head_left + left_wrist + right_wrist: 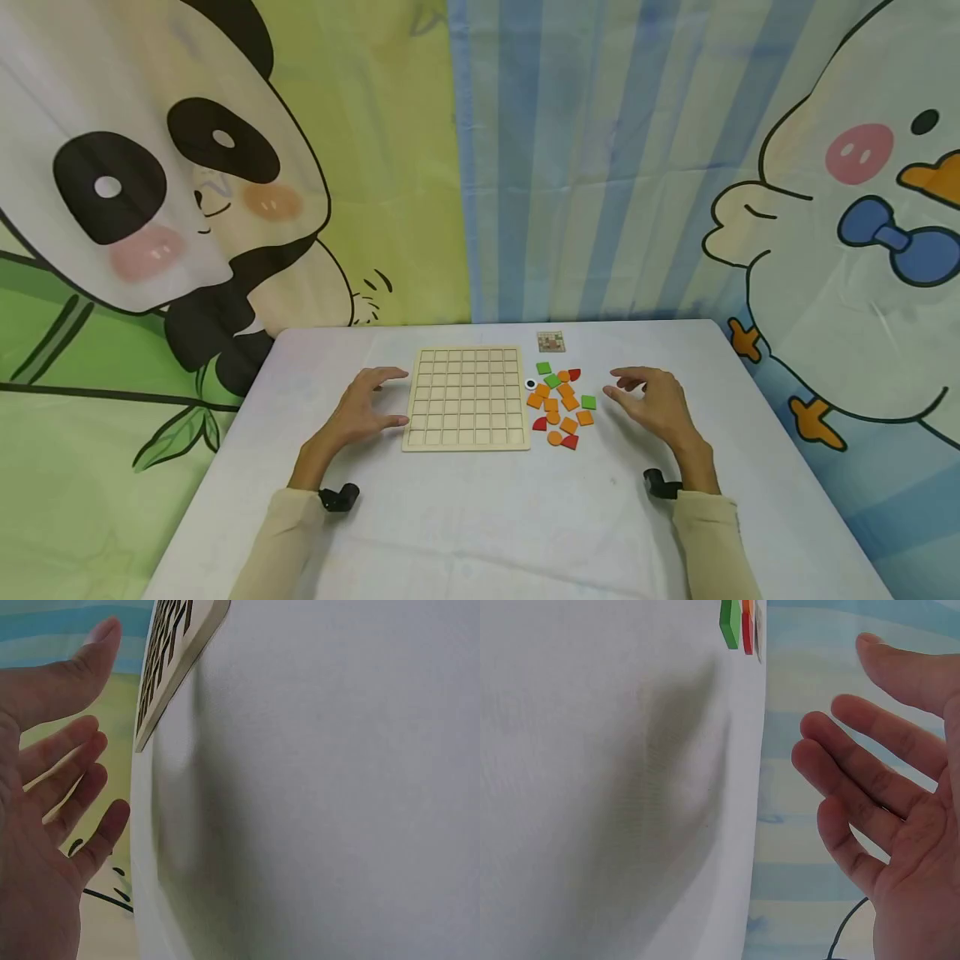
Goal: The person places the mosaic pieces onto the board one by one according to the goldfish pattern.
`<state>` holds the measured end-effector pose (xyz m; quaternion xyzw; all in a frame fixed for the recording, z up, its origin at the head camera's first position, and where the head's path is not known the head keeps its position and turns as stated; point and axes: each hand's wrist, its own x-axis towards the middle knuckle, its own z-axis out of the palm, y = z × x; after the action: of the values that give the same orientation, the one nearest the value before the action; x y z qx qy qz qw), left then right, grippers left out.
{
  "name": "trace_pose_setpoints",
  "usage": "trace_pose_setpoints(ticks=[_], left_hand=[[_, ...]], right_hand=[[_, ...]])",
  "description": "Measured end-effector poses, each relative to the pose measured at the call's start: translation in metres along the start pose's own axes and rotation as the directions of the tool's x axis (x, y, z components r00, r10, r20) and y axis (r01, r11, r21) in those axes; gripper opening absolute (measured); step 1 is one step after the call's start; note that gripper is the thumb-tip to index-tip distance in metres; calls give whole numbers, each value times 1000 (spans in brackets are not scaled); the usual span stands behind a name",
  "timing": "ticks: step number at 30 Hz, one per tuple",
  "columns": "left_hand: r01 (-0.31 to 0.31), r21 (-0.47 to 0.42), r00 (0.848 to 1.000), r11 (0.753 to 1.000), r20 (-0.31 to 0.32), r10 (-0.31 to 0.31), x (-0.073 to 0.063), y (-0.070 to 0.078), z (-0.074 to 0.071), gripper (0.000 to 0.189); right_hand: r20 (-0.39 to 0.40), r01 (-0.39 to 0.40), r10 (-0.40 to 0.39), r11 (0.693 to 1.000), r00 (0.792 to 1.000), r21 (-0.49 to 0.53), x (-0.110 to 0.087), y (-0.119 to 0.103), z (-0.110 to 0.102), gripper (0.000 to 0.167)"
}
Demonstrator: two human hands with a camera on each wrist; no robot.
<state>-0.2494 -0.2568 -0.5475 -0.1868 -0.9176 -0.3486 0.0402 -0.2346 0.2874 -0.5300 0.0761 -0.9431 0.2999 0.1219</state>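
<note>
A pale wooden grid board [468,398] lies flat on the white table. My left hand [367,406] is at the board's left edge, thumb and fingers spread, and its palm is bare in the left wrist view. Right of the board lies a loose group of small flat pieces: orange squares [570,402], orange circles [554,437], green squares [588,402], red quarter circles [570,442] and a white round piece with a black dot [531,384]. My right hand [651,402] hovers to the right of these pieces, its fingers loosely bent and holding nothing.
A small printed card [551,342] lies behind the pieces, near the table's back edge. The white table [480,525] reaches back to a curtain [555,167] with a panda and a white bird on it. Each wrist wears a black camera.
</note>
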Motion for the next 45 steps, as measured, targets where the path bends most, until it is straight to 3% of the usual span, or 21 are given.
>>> trace_pose_setpoints(ticks=[5,10,20,25,36,45], left_hand=[[-59,51,994,997,92,54,4,-6,7,106],[-108,70,987,992,129,98,4,-10,11,113],[-90,43,982,995,172,81,2,-11,10,113],[-86,29,981,996,178,80,1,-14,12,115],[-75,3,984,997,161,74,-1,-20,15,115],[-91,9,985,996,148,88,1,-20,15,114]], right_hand=[[30,6,-7,999,1000,43,0,-2,9,36],[61,0,-3,999,998,54,-1,-6,16,37],[90,8,-15,997,996,76,-1,-19,24,33],[105,44,-53,995,993,89,1,-24,31,27],[221,71,-100,988,970,136,4,-44,47,25],[261,43,-71,993,963,113,1,-53,56,27]])
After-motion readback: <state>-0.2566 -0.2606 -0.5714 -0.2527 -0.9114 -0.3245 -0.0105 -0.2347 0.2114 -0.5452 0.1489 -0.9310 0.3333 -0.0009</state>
